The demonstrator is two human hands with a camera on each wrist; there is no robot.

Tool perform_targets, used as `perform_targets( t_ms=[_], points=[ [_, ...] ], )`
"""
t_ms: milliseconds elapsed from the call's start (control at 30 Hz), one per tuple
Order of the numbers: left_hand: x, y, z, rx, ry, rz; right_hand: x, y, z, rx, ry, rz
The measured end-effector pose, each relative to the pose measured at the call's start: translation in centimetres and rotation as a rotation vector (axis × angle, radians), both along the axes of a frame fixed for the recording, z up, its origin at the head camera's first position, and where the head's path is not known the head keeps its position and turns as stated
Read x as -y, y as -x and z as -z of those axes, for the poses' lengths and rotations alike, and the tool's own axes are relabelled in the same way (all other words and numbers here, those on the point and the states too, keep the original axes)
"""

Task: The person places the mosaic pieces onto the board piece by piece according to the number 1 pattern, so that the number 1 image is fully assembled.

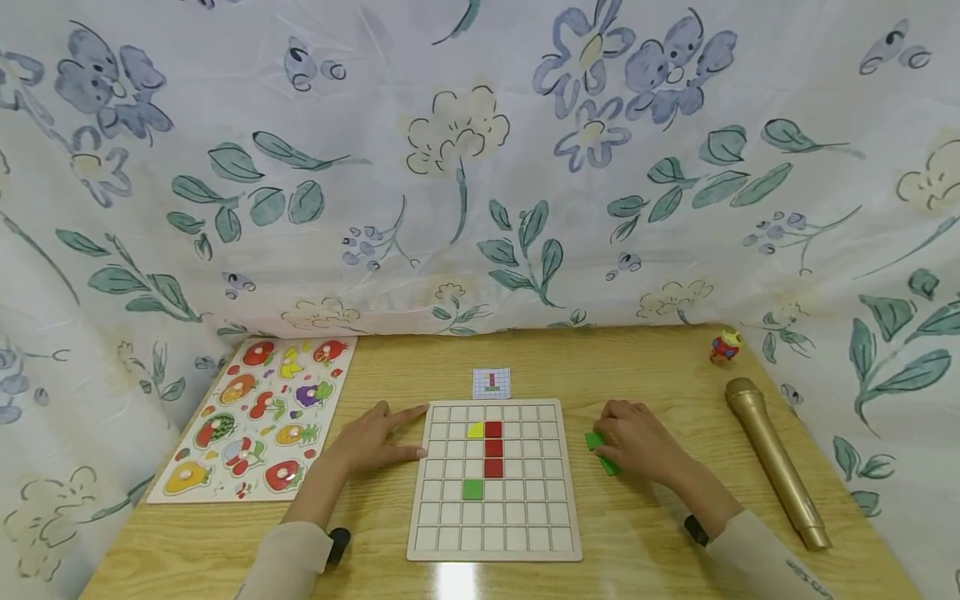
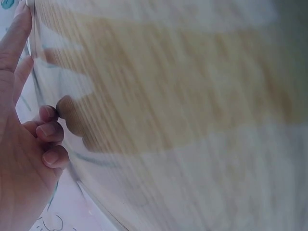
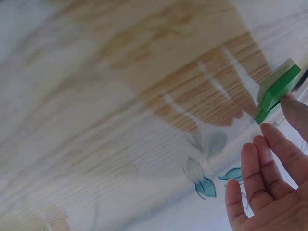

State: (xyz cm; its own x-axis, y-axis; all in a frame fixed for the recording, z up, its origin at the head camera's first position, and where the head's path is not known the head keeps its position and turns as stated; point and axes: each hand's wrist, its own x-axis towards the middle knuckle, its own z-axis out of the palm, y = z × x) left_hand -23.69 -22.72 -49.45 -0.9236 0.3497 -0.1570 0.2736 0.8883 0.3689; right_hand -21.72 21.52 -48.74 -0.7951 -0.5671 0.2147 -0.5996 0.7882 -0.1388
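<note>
A wooden grid board lies on the table in the head view. On it are a yellow rounded piece, a column of three red square tiles and one green square tile. My left hand touches the board's left edge with outstretched index finger and thumb; its other fingers bend inward in the left wrist view. Right of the board, my right hand pinches a green tile between thumb and index finger. More green shows on the table under that hand, partly hidden.
Behind the board lies a small card with a drawn grid pattern. A fruit puzzle board is at the left. To the right are a gold microphone and a small toy figure. A floral curtain surrounds the table.
</note>
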Motion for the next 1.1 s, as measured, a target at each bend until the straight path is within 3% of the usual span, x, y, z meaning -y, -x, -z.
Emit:
perform_targets(
  t_ms=[500,1100],
  points=[
    [-0.08,-0.10,-0.17,-0.007,-0.001,0.001,-0.08,-0.07,-0.01,0.002,-0.038,0.010],
    [0.08,0.10,0.18,0.001,-0.007,0.004,-0.12,-0.18,0.67,-0.094,0.006,0.003]
  ],
)
